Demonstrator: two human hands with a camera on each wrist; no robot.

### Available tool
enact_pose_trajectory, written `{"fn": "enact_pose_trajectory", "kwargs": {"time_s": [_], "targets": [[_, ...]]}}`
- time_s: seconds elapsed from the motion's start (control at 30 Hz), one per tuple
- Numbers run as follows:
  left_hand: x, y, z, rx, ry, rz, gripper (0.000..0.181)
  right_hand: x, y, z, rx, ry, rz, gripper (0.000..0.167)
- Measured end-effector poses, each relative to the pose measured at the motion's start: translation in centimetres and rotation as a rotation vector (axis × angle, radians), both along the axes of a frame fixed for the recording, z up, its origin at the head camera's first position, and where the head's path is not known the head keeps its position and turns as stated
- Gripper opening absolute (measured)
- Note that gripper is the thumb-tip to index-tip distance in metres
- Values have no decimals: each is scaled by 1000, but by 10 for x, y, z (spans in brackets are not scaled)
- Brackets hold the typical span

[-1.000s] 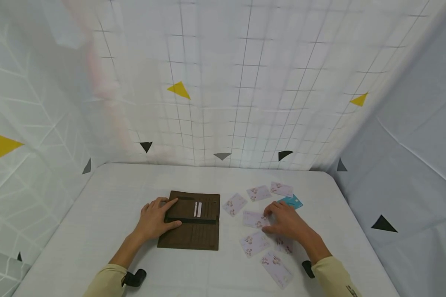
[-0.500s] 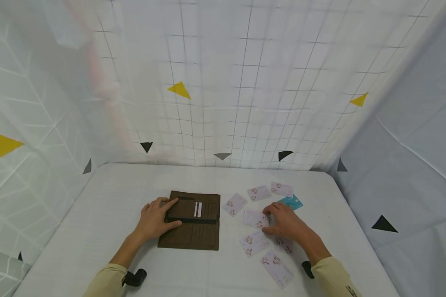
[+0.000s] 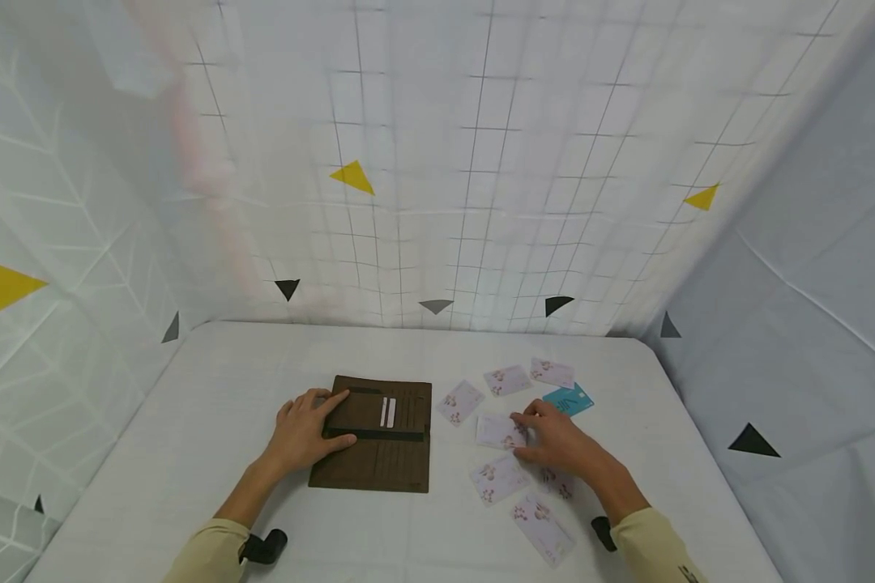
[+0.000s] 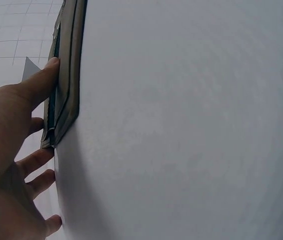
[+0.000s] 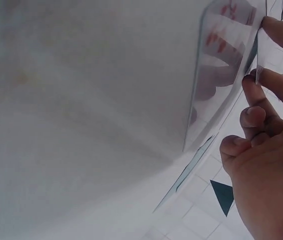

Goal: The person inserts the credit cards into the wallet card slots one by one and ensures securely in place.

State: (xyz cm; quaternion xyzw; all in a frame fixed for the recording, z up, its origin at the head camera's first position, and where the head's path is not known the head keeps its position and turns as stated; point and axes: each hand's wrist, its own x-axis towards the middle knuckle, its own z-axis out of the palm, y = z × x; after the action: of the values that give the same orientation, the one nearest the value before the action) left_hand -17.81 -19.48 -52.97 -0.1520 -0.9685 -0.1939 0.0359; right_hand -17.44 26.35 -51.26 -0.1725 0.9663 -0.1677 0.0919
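A dark brown wallet [image 3: 401, 465] lies unfolded on the table, with two white cards [image 3: 388, 412] showing in its upper slots. My left hand [image 3: 302, 429] rests on the wallet's left side, thumb and forefinger spread over it; in the left wrist view its other fingers touch the table beside the wallet. My right hand [image 3: 557, 437] pinches the right edge of a pale floral card [image 3: 496, 429] between thumb and fingertips. In the right wrist view that card's edge [image 5: 259, 60] stands slightly raised between the fingers. Another floral card [image 3: 557, 482] is partly hidden under the right hand.
Several similar floral cards lie around, among them one nearer me [image 3: 542, 529] and one at the back [image 3: 506, 380]. A blue card [image 3: 570, 399] lies just beyond the right hand. White sheets [image 3: 437, 202] wall in the white table [image 3: 364, 534] at the back and sides.
The right fingertips have shifted slightly left, further over the card, and more of the blue card shows. The left hand and wallet stay in place.
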Motion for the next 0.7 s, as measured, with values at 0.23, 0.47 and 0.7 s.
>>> {"fn": "enact_pose_trajectory", "kwargs": {"time_s": [0.23,0.47,0.7], "targets": [[-1,0,-2,-4,0,4,82,1,1,3,-17,-43,6,72],[-1,0,-3,-6,14,1,82,1,2,3,-24,-49,22,78],[-1,-1,-4,-9,24,-3,82,2,3,2,-1,24,37,75]]}}
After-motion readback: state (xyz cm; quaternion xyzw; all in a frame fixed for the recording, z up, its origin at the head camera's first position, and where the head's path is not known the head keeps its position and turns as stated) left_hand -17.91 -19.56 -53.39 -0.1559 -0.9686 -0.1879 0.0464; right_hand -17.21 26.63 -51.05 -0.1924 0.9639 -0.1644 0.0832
